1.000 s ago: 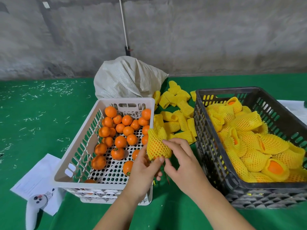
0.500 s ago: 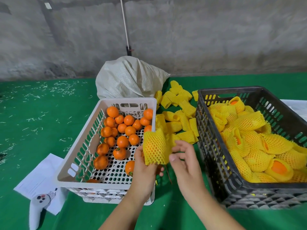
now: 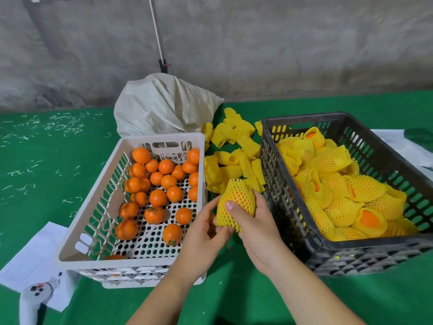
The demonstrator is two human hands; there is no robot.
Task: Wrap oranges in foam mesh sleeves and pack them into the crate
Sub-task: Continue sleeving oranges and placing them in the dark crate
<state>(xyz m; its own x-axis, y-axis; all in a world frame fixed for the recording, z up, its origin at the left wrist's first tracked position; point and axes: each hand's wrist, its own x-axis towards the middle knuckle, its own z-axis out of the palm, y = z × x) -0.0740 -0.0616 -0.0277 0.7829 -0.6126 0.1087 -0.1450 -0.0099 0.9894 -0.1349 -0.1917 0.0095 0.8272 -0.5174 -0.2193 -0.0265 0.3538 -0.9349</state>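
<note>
Now both hands, left hand (image 3: 203, 233) and right hand (image 3: 254, 225), gripped my sleeved orange (image 3: 236, 202); black crate (image 3: 293, 221) lay just right, right hand nearer.

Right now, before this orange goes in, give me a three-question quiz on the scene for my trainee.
1. True or false: the sleeved orange is already resting inside the black crate.
2. Which container holds the bare oranges? A) the white crate B) the black crate C) the woven sack
3. Fill in: the loose foam sleeves lie on the green table between the white crate and the ______ crate.

Key:
1. False. The right hand grips it, and the left hand holds its lower end, in the gap between the crates.
2. A
3. black
</note>
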